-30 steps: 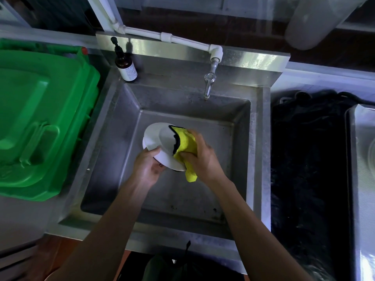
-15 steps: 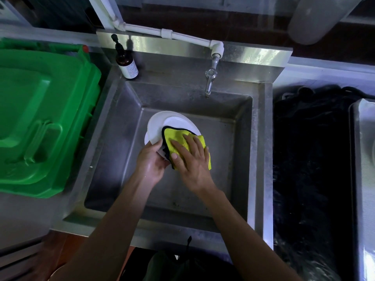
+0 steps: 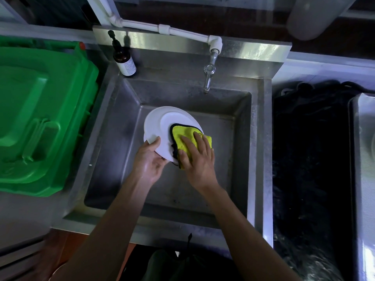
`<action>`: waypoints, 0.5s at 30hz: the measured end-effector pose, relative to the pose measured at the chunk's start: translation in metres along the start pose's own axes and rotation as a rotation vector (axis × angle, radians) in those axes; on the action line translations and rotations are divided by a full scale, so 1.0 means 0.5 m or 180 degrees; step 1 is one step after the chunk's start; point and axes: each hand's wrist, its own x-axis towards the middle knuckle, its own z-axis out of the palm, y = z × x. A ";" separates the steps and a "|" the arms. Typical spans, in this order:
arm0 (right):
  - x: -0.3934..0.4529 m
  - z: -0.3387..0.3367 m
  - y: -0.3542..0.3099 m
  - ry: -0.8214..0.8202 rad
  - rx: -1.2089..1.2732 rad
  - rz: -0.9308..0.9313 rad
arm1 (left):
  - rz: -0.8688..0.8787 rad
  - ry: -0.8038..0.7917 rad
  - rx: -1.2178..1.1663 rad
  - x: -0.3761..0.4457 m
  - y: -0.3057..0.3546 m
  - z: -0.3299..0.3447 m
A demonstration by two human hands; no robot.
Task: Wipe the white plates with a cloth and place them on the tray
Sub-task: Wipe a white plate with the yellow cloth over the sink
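Head view, the only one. Wiping step in hand, judging by the layout: white plate (image 3: 162, 128) held tilted above the basin of the steel sink (image 3: 261, 151), in front of the tap (image 3: 209, 78) and a little to its left. Yellow cloth (image 3: 188, 138) with a dark edge spread on the plate's right half, overhanging the rim there.

Left hand (image 3: 149, 161): under the plate's near-left edge, thumb hooked over the rim, fingers hidden beneath (gripping, as far as can be seen). Forearm rising from the sink's near edge.

Right hand (image 3: 197, 159): flat on the cloth, fingers straight and slightly spread, pressing it against the plate, wrist angled back toward the sink's near-right corner.

Left half of the plate bare and uncovered, so probably more passes needed there, likely a turn of the plate in the left hand's grip. After that, a carry to the tray; possibly the metal edge (image 3: 363, 159) far right of the sink, beyond the dark surface (image 3: 310, 159), though not sure. Grip on a slick rim worth minding during the carry.
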 end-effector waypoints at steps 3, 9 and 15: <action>0.014 -0.009 0.019 -0.0008 0.0267 0.0059 | 0.0015 -0.0158 -0.0030 -0.004 0.000 -0.008; 0.039 -0.020 0.025 0.0044 0.0669 0.0363 | 0.0042 -0.0560 0.0135 -0.007 0.009 -0.019; 0.082 -0.050 0.032 0.0020 0.0830 0.0460 | -0.0090 -0.0806 0.0434 -0.016 0.026 -0.035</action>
